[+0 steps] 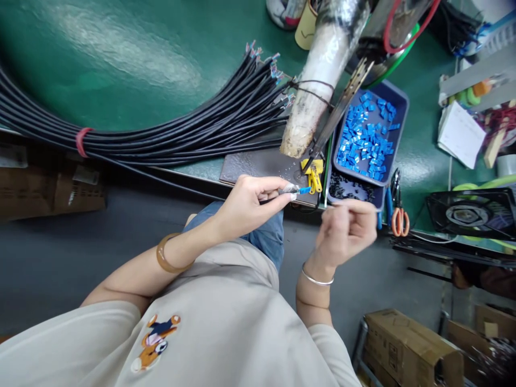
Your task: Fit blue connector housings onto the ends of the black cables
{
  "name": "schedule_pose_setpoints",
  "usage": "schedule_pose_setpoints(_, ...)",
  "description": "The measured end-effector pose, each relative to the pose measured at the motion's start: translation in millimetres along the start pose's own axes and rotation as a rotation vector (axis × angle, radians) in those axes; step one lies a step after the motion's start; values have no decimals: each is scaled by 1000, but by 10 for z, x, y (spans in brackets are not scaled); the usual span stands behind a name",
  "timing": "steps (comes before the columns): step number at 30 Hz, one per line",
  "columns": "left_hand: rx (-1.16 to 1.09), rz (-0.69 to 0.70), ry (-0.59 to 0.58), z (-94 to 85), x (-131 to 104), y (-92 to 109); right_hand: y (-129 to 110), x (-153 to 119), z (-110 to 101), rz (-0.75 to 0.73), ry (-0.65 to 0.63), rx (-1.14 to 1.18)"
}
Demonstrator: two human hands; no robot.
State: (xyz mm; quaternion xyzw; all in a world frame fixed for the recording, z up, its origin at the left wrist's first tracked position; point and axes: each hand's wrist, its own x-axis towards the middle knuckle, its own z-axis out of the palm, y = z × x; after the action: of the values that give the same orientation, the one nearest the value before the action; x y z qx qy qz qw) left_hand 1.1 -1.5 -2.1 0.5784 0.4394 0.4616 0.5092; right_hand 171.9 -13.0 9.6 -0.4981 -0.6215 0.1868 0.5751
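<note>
My left hand (258, 200) pinches the end of a black cable (197, 190), with thumb and forefinger closed on it. A small blue connector (304, 191) sticks out past the fingertips. To the right, my right hand (347, 228) is raised beside the trays, its fingers curled and smeared by motion. Whatever it may pinch is too blurred to make out. A yellow tool (314, 174) lies on the dark board (250, 164) just beyond the connector. Behind the left hand stretches a thick bundle of black cables (173, 137) with stripped coloured wire ends, bound by a red tie (83, 142).
A tray (404, 107) of blue connectors overlaps another with small black parts (346, 188). Orange-handled scissors (400, 221) and a black fan (467, 215) are at the right. A wrapped tube (314, 91) leans over the board. Cardboard boxes (407, 344) stand on the floor.
</note>
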Motion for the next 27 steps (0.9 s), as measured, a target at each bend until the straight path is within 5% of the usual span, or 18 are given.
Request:
schedule_pose_setpoints(3,-68,-34,5,11,32,6,8,20,-15,-125,153,28)
schedule_pose_setpoints(12,-136,-117,-49,-15,149,53,178,-55,92,-257,-139,-259)
schedule_pose_setpoints(17,-131,-140,-52,-11,213,68,219,-3,159,-394,-103,-321)
schedule_pose_setpoints(27,-129,-173,-19,-17,281,112,199,83,168,-391,-105,-354)
